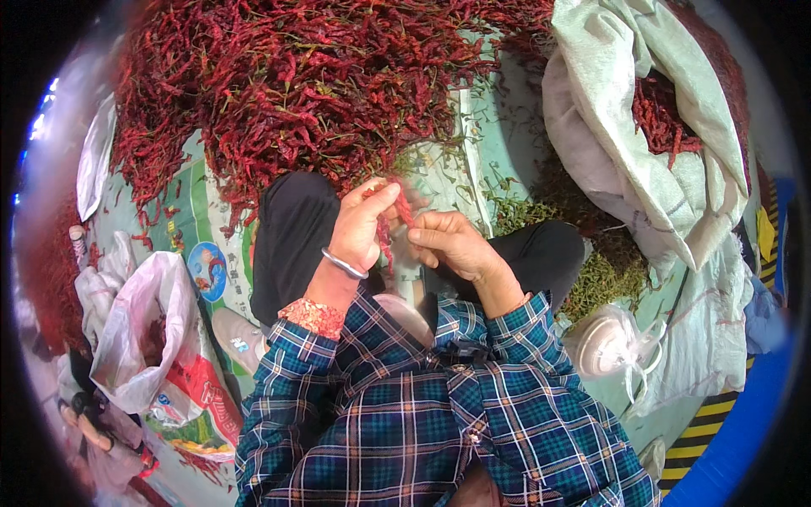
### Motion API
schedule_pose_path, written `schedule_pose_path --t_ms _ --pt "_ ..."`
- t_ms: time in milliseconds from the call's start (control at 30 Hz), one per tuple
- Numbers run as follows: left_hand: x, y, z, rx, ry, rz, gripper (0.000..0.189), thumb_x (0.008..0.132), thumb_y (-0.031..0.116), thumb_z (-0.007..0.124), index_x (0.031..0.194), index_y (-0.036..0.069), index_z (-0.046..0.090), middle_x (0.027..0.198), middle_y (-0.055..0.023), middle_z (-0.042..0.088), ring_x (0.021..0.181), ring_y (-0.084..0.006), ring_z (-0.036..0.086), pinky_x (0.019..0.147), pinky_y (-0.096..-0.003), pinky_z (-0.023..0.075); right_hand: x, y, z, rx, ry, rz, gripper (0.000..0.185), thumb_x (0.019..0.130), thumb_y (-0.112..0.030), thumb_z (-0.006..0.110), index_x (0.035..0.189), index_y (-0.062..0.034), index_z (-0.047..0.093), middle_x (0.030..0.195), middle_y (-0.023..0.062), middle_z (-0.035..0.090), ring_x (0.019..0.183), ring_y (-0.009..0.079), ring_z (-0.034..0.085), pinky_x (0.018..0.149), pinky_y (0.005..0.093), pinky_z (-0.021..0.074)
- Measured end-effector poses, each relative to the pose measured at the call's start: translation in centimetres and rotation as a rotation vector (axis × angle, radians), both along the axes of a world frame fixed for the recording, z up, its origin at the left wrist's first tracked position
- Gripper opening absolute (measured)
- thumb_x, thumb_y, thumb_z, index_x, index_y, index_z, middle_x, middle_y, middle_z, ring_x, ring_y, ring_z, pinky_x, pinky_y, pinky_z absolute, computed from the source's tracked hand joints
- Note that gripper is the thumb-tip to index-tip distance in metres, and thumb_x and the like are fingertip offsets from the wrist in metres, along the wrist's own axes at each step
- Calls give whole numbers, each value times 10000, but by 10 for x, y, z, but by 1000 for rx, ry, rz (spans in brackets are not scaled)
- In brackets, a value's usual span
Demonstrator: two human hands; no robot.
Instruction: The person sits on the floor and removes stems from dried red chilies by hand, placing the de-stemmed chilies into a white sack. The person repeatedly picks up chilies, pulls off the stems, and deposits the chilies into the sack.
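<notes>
My left hand [361, 222], with a silver bangle at the wrist, holds a few dried red chili peppers [385, 236] between thumb and fingers. Thumb and forefinger of my right hand [457, 244] pinch the end of a chili pepper [403, 206] that reaches across from the left hand. Motion blur hides the fingers behind these peppers. Both hands are above my lap, between my bent knees in black trousers. Just beyond them spreads a large heap of dried red chili peppers [317, 89], many with stems on.
At the right stands a white woven sack [589, 120] with red chilies inside. Greenish stems [602, 285] lie by my right knee, near a tied clear plastic bag holding a round container [599, 348]. An open printed sack [184, 355] is at the left. Another person's legs [95, 431] show lower left.
</notes>
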State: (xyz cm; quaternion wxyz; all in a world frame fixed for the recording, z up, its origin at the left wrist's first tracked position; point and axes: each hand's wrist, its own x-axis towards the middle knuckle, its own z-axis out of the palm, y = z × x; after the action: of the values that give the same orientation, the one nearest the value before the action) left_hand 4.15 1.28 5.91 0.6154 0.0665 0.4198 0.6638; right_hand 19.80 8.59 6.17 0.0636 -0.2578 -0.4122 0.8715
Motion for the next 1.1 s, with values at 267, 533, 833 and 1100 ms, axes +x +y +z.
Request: schedule_pose_path --t_ms 267,533,833,1100 --pt "-13 -8 -9 44 -58 233 148 919 116 492 987 -8 534 954 -127 602 959 -306 608 839 -409 503 2 26 -28 281 -383 39 92 835 -77 591 775 -18 629 613 -7 573 511 58 489 475 191 381" --pt "-32 -9 -3 -4 -120 410 150 911 151 508 972 16 530 894 -88 598 875 -250 622 766 -396 515 -77 57 -31 1018 -540 -136 136 767 -125 619 817 1 630 651 94 614 601 166 578 583 294 456" --pt "-38 -2 -10 -96 15 364 90 894 151 540 852 71 530 633 37 435 441 -44 334 377 -191 241 -162 71 -46 1467 -641 -395 164 747 -164 650 851 -40 621 857 174 591 853 351 578 725 444 459" --pt "-38 -6 -7 -148 76 282 91 888 144 544 871 55 551 576 56 379 398 -31 299 359 -191 225 -135 71 -67 1522 -483 -111 258 779 -270 626 824 -17 615 864 192 578 818 382 577 707 464 456"
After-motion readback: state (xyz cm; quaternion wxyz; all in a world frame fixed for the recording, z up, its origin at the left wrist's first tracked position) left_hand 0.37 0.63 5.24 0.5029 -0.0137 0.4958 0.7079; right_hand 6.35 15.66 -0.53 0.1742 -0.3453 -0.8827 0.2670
